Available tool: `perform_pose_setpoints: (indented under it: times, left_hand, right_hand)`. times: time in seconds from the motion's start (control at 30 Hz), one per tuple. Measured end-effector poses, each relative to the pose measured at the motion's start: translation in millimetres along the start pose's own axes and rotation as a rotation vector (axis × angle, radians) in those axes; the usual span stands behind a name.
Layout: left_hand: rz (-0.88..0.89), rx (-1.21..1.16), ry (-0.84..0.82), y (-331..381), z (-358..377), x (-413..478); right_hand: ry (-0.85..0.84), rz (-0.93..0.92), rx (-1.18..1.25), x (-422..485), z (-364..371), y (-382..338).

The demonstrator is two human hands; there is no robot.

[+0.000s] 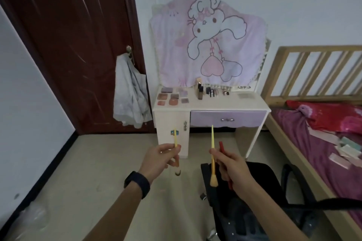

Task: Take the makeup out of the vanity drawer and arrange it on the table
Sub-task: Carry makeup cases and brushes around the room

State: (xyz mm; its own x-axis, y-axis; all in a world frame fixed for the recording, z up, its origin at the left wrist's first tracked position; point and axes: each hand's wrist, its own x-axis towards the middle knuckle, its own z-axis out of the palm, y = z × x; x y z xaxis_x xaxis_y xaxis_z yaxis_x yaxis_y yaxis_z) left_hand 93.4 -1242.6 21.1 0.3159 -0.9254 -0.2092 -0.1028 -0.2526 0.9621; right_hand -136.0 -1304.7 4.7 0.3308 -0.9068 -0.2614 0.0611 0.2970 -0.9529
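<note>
At the left, the left hand (156,159) pinches one dark-tip brush (175,139). Its thin yellow handle, plastic by the look, pokes up past the fingers, and a dark bristle tuft hangs below the grip.

To its right, the right hand (233,168) is clamped on two:
- The tan-tip brush (212,143) has a long tapered yellow handle above the fist and a fluffy tan head below.
- The red brush (221,146) sits just behind it, with a glossy handle. Its bristles can't be made out.

Beyond both grips, well apart, is the vanity top (225,101), smooth and white:
- Flat square palettes (172,96) in pinks and mauves lie in rows at its left.
- Upright bottles (203,91) and small tubes stand mid-back.
- A pale flat pad (244,96) lies to the right.

The drawer (227,119) has a purple front and a metal pull, and it's closed.

Judgement: most of the makeup is out and arranged. The three brushes in hand look like the last items and aren't placed yet. Remaining: carry them to the top and lay them down.
</note>
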Motion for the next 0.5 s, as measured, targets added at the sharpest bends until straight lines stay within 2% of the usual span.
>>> perform_pose_setpoints:
  times: [0.23,0.5]
  left_hand:
    - [-0.059,0.029,-0.054,12.7,-38.2,149.2]
    - [-0.170,0.000,-0.167,13.0,-19.4,316.9]
  right_hand:
    - [0.127,0.086,-0.011,114.6,31.0,-7.1]
    - [0.331,0.146,0.006,262.8,15.5,1.3]
